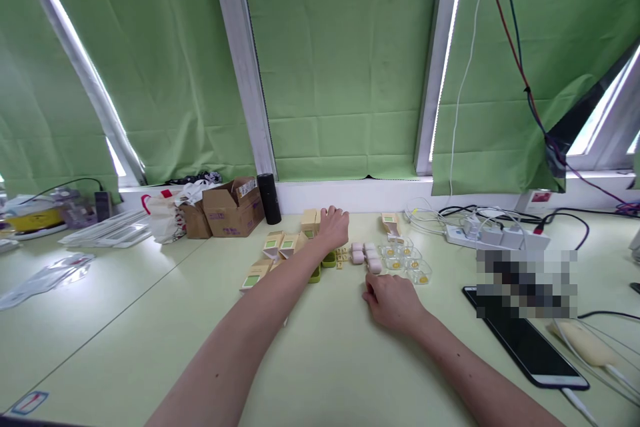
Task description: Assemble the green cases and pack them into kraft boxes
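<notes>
My left hand reaches to the back of the group of small items, its fingers bent downward beside a small beige carton. Its fingertips are partly hidden, so what they hold does not show. Under and left of my left forearm stand several beige cartons with green labels. Green tins and small yellow pieces lie just in front of that hand. My right hand rests on the table with fingers curled in, close to several pale pink rounded cases. Clear cups with yellow bits sit to their right.
Another beige carton stands at the back. An open cardboard box and a black cylinder are at back left. On the right lie a phone, a power strip and loose cables. Plastic sleeves lie far left.
</notes>
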### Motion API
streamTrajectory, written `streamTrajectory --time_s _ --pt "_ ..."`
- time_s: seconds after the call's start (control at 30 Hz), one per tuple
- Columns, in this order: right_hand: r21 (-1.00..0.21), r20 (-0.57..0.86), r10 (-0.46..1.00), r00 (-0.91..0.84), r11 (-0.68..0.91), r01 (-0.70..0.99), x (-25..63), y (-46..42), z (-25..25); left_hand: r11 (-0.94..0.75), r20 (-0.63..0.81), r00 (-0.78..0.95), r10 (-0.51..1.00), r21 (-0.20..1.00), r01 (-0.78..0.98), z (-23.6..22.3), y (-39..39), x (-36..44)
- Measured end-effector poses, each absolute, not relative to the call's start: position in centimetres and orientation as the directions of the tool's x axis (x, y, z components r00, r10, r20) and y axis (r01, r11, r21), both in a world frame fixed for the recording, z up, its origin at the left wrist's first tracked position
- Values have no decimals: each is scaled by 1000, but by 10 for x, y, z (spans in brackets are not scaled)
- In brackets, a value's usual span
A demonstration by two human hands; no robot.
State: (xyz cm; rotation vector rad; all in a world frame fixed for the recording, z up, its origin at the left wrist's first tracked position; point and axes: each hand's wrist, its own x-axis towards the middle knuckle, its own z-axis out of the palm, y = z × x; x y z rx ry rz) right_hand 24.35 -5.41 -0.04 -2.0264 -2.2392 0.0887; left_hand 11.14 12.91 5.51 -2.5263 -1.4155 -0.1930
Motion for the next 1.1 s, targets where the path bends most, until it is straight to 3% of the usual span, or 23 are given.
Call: streamTrajectory --time_s 0.37,1.1 --pt "-118 59 993 -103 110 987 241 -56 2 -473 141 481 865 -86 877 43 82 119" --pt "-108 50 992 -114 118 987 242 -56 1 -215 -53 230 972 211 954 39 134 144"
